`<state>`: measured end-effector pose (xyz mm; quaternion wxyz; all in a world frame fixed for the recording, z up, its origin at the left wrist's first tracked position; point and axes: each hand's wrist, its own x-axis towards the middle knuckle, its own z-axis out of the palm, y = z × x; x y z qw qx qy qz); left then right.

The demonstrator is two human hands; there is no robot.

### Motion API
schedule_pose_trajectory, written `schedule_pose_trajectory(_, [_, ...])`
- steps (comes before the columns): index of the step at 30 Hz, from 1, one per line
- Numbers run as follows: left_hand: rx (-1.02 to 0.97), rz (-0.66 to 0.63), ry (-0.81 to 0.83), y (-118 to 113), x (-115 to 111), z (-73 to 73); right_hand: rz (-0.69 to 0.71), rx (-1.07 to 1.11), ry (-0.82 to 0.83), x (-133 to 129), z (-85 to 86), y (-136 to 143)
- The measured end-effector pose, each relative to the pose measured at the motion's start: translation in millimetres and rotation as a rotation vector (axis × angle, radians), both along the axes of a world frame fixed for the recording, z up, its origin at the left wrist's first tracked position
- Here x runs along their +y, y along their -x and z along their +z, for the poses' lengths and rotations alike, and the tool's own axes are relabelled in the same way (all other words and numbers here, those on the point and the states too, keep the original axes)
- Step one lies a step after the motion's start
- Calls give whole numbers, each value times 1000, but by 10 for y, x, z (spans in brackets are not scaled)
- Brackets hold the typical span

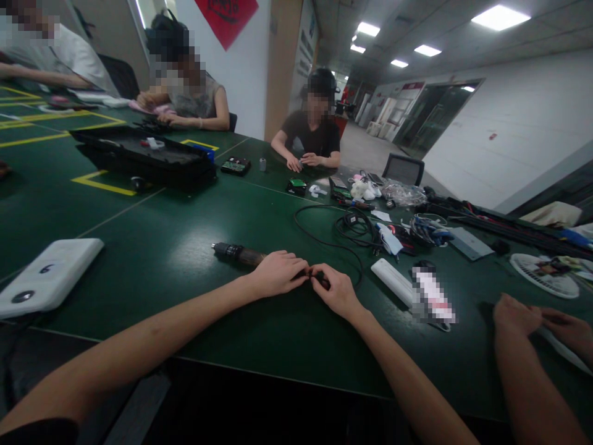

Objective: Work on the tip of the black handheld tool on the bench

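An electric screwdriver [238, 254] lies on the green table [185, 321], its dark tip pointing left. My left hand [280, 273] rests over its right end, fingers stretched to the right and the thumb and fingertips pressed together. Close against it, my right hand [338, 290] is curled, its fingertips pinching something small and dark that I cannot make out. The fingertips of both hands meet at this dark piece. A black cable [324, 243] loops on the table just beyond my right hand.
A white device marked 6 [55, 272] lies at left, a black tray [143, 151] behind it. Right of my hands are a white bar-shaped object [393, 283], coiled cables [428, 228] and a white fan grille [542, 275]. Another person's hands [519, 315] are at far right; people sit across the table.
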<state>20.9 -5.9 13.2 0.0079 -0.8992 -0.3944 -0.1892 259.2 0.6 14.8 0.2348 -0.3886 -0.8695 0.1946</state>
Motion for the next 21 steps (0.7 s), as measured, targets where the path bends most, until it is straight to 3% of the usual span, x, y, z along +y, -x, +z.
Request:
schedule_pose_trajectory(11, [-52, -15, -22, -13, -57, 23, -5, -21, -20, 15, -35, -12])
schedule_pose_trajectory(21, [-119, -102, -76, -70, -60, -59, -1, -40, -24, 29, -60, -20])
